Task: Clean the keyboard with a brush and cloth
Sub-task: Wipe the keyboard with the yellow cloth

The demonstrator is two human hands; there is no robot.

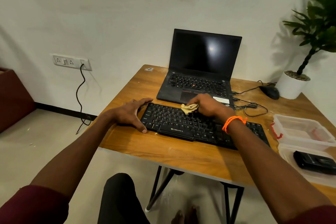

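A flat black plastic keyboard [200,129] lies across the front of the square wooden surface [172,152], slanted so that its left end sits farther from the person than its right end. The right hand [203,104] is curled around a small crumpled pale-yellow cloth [189,108] and presses it onto the upper rows of keys near the keyboard's middle. An orange braided thread band [233,122] circles that wrist. The left hand [131,113] lies with its fingers spread and relaxed, clasping the keyboard's left end, fingertips on the far corner and thumb at the near corner. Just behind the keyboard stands an open black laptop [201,67] with a dark screen. To the right sit a black corded mouse [270,92], a white potted plant [298,82] and a clear plastic lidded box [301,131].
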